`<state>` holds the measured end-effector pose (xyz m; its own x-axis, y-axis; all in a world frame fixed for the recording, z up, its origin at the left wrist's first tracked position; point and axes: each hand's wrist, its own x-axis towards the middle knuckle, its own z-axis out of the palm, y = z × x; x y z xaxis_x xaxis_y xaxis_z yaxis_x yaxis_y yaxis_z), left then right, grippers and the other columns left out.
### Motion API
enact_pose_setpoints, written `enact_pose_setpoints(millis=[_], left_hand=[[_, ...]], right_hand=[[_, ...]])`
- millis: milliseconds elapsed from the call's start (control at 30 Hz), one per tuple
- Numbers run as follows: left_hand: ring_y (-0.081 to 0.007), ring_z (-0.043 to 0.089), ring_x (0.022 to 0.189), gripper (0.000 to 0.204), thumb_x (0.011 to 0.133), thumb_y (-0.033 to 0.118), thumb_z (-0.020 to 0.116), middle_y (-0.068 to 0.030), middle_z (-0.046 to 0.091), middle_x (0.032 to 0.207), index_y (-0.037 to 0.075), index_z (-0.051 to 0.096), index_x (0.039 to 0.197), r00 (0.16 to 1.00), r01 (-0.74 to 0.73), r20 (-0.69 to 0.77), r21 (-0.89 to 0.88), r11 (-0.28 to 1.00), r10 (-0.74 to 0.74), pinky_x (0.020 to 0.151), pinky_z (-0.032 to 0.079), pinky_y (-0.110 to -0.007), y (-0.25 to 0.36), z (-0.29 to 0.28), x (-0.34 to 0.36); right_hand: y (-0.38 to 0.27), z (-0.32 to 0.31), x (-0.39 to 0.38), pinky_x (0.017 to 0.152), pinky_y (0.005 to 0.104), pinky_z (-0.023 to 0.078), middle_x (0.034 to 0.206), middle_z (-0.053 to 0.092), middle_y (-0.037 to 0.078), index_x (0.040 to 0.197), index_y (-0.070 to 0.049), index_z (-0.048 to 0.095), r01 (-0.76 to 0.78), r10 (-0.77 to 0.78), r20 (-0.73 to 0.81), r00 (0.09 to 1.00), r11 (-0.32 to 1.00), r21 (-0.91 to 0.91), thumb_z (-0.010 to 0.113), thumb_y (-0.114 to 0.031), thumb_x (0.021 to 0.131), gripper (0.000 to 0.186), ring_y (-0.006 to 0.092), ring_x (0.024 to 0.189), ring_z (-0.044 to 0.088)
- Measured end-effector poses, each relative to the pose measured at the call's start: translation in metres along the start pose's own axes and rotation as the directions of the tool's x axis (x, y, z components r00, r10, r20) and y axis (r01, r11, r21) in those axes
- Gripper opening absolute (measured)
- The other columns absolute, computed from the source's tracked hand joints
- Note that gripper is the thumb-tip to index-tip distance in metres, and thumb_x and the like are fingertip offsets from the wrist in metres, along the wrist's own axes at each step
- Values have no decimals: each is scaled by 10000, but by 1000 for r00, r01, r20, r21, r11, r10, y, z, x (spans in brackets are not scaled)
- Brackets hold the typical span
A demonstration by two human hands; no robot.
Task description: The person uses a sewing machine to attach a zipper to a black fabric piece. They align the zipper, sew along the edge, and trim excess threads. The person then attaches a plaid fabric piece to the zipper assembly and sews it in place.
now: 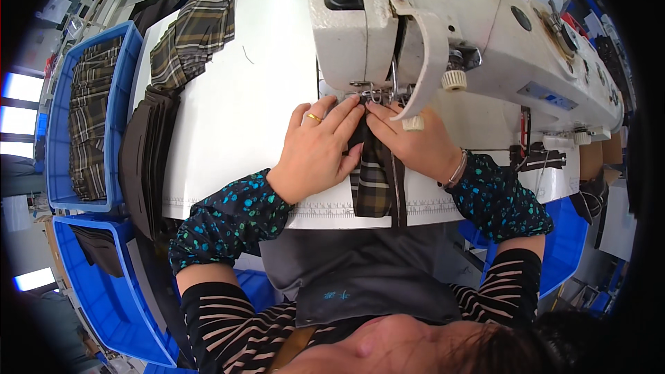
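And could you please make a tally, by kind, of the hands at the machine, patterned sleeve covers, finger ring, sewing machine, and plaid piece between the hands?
Hands (left hand, right hand): 2
Sleeve covers (left cover, right cover): 2
Ring: 1
Sewing machine: 1
Plaid piece: 1
Total: 7

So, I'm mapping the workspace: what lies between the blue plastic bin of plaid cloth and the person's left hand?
In the head view, a stack of dark brown fabric pieces, then white tabletop, before the left hand.
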<state>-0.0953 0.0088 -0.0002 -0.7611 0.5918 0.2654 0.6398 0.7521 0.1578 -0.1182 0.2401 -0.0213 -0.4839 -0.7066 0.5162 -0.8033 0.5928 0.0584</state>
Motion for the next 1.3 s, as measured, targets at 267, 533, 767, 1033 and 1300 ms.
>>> enact_pose_setpoints(millis=[267,533,767,1033,1300], left_hand=[[-305,587,1212,419,829,205,712,-102,666,1310,3,691,1196,995,-103,-15,6,995,103,1032,448,-500,9,-8,-21],[-229,667,1038,273,782,137,742,-112,727,1163,15,742,1026,942,-317,-146,-98,943,302,864,557,-343,44,-13,-78],[-197,673,925,324,741,79,787,-66,739,1098,18,750,1057,934,-312,-217,-101,945,285,768,575,-314,47,-12,-80],[-238,640,924,439,762,108,806,-55,683,1025,45,711,1185,996,-72,-64,-104,992,66,787,535,-342,54,-10,-64],[-308,550,1280,617,807,278,807,-79,607,1361,44,611,1344,1000,21,-18,17,1000,-21,997,481,-425,27,-14,-19]], right_hand=[[-2,-9,9,752,320,473,1075,664,-1,1066,-95,666,40,-38,-18,999,992,120,637,-158,841,236,173,757,598],[-44,-32,-23,672,296,439,929,637,32,874,-84,628,329,-332,-9,943,932,153,626,-202,809,135,159,816,571],[-73,-52,-43,581,257,416,1028,702,97,963,-44,691,282,-285,54,957,957,66,668,-153,813,186,132,722,563],[-77,-57,-40,588,265,407,962,698,111,922,-6,685,260,-269,81,960,960,106,629,-192,831,214,146,749,571],[-80,-60,-36,598,277,410,895,678,103,839,-22,670,289,-299,112,948,953,96,636,-256,881,240,161,775,581]])
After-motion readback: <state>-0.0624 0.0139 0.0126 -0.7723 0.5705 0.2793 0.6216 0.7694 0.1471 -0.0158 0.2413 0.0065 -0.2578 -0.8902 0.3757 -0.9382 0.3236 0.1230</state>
